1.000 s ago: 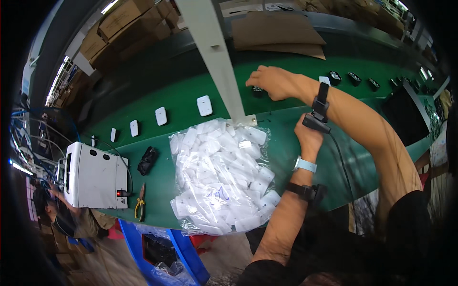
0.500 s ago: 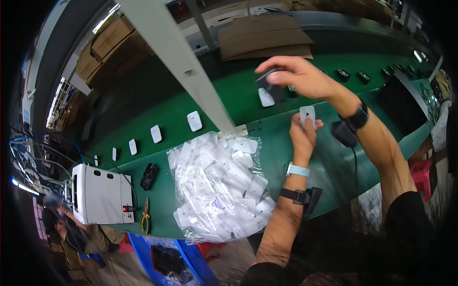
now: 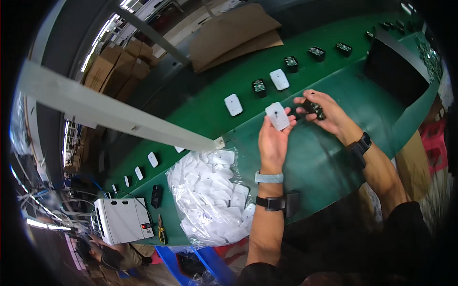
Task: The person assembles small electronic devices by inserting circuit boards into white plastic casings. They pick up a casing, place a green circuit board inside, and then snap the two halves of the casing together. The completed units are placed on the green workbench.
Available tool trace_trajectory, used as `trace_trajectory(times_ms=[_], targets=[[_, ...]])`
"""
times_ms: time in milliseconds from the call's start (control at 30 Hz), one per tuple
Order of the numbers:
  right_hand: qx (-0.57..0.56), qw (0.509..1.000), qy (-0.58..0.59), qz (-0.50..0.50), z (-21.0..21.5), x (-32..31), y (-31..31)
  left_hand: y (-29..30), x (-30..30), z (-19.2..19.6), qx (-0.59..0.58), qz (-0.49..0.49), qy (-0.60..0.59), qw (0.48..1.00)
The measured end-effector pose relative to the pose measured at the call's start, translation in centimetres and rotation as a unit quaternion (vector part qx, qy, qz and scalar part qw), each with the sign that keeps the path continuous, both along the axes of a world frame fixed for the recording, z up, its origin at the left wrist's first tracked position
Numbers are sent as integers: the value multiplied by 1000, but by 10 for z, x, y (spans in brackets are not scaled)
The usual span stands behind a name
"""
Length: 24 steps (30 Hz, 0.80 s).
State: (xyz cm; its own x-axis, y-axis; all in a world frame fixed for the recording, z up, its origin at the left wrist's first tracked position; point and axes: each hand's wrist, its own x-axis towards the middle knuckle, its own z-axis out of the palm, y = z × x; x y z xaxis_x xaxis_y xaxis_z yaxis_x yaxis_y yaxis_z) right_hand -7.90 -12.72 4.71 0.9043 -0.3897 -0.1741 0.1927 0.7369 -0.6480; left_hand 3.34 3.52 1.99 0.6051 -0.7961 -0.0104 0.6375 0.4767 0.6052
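A worker's left hand (image 3: 273, 138) holds up a white rounded plastic cover (image 3: 277, 116) above the near edge of the green conveyor belt (image 3: 329, 157), fingers curled behind it and thumb along its side, its face turned to the camera. The cover's long axis runs roughly away from the person, tilted slightly left at the far end. Just beside it, the right hand (image 3: 329, 114) pinches a small black module (image 3: 315, 108) between thumb and fingertips, its long axis lying across the belt; which way its face points cannot be told.

More white covers (image 3: 233, 104) and black modules (image 3: 259, 86) ride in a row along the belt's far edge. A clear bag of white covers (image 3: 210, 195) lies at the near edge, with a white box unit (image 3: 123, 220) and pliers (image 3: 162, 234) towards the left end.

Both parts are held in light fingertip grips over the belt; either could slip and fall if the hands meet off-line, and a misaligned module might not seat.
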Motion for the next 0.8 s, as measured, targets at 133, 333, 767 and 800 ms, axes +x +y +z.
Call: trace_trajectory(times_ms=[133,333,767,800], targets=[[29,1000,4,-1,6,-10,-1,-8,-6,1,-15,-6,63,998],[-12,1000,-9,-7,8,-13,-5,-9,-14,15,-8,9,16,1000],[-61,996,-11,-71,4,-3,4,-13,-23,18,109,-40,-87,989],[-88,992,-10,-86,1,0,8,-14,-24,15,104,-41,-84,990]])
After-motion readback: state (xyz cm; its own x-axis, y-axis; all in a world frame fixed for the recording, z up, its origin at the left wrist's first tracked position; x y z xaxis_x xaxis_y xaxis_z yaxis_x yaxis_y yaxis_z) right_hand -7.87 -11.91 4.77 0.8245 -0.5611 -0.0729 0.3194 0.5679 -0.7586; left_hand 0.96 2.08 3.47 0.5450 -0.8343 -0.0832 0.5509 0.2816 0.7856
